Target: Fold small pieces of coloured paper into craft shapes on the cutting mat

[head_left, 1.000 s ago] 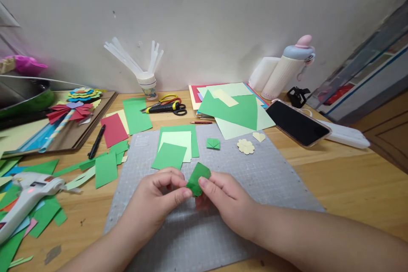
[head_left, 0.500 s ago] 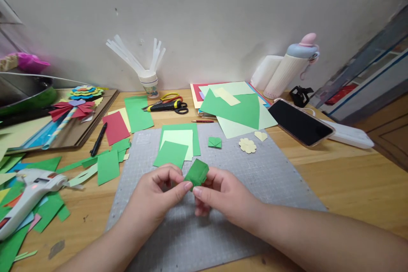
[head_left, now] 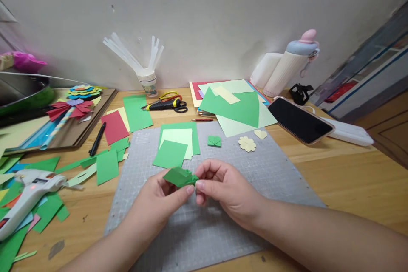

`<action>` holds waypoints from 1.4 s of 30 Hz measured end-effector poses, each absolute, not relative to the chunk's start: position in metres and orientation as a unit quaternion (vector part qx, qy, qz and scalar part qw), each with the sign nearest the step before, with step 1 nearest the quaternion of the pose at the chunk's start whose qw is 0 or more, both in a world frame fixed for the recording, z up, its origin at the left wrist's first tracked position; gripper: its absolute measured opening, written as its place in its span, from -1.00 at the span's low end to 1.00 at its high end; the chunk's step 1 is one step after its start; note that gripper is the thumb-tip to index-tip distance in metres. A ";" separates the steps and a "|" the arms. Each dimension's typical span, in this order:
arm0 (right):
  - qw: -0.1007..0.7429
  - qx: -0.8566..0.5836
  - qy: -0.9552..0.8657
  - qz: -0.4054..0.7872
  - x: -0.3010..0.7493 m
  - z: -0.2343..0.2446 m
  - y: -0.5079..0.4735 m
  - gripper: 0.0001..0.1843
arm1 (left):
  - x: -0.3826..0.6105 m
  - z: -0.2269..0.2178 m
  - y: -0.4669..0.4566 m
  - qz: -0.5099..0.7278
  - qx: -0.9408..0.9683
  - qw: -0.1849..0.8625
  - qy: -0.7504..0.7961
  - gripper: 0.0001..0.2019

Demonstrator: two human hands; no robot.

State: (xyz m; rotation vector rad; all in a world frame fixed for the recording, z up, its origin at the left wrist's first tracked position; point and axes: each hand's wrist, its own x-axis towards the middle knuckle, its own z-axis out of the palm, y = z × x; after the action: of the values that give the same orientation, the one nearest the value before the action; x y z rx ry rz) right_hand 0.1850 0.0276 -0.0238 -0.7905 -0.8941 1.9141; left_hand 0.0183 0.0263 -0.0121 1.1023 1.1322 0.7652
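Observation:
Both my hands pinch one folded piece of green paper (head_left: 180, 177) above the grey cutting mat (head_left: 197, 238). My left hand (head_left: 161, 195) grips its left and lower side, thumb on the near edge. My right hand (head_left: 219, 185) is closed on the right end, where small creased folds show. Part of the paper is hidden by my fingers. Beyond the hands, on the mat, lie a green square (head_left: 170, 153), a small folded green heart (head_left: 214, 140), a cream paper flower (head_left: 247, 144) and a cream heart (head_left: 260, 134).
At left, a glue gun (head_left: 35, 191) rests on paper scraps, near a black pen (head_left: 97, 139). Scissors (head_left: 175, 106), a cup of white sticks (head_left: 147, 81) and stacked paper (head_left: 236, 110) are at the back. A phone (head_left: 301, 120) and bottle (head_left: 288, 68) stand at right.
The green paper has been turned and tilted: its broad part now points left over my left hand, flatter than before. My right fingers have shifted onto its right end.

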 end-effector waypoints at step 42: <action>0.370 -0.369 -0.382 0.762 0.181 -0.022 0.023 -0.65 | 0.018 -0.009 0.023 0.387 0.537 0.557 0.502 -0.81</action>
State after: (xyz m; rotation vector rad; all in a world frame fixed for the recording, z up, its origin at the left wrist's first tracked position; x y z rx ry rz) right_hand 0.1812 0.0227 -0.0224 -0.9463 -0.9800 1.9565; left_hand 0.0179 0.0233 -0.0091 1.2678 1.1847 0.9130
